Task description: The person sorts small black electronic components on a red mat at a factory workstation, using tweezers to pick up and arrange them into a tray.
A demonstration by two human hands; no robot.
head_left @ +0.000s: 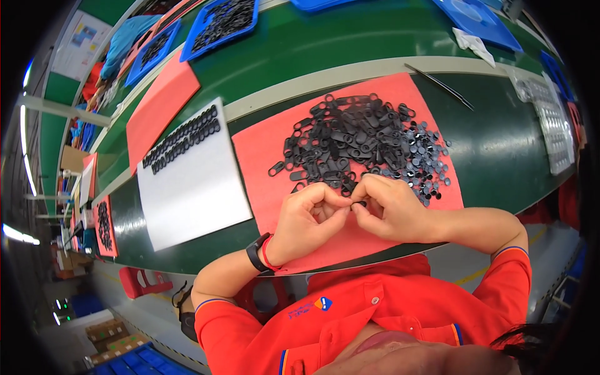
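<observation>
My left hand (310, 217) and my right hand (392, 211) meet over the near part of a pink foam sheet (265, 153). Their fingertips pinch a small black piece (360, 204), mostly hidden by the fingers. Just beyond lies a heap of black elongated plastic parts (356, 128), each with a round hole at one end. Against its right side are many small, shiny, dark round discs (428, 159). A white foam board (194, 203) to the left carries rows of similar black parts (181, 140) along its far edge.
Black tweezers (440, 86) lie beyond the sheet at the right. Clear plastic trays (553, 128) sit at the far right. Blue trays of black parts (222, 28) stand at the back, near another pink sheet (162, 106). A white cloth (474, 47) rests by a blue tray (481, 25).
</observation>
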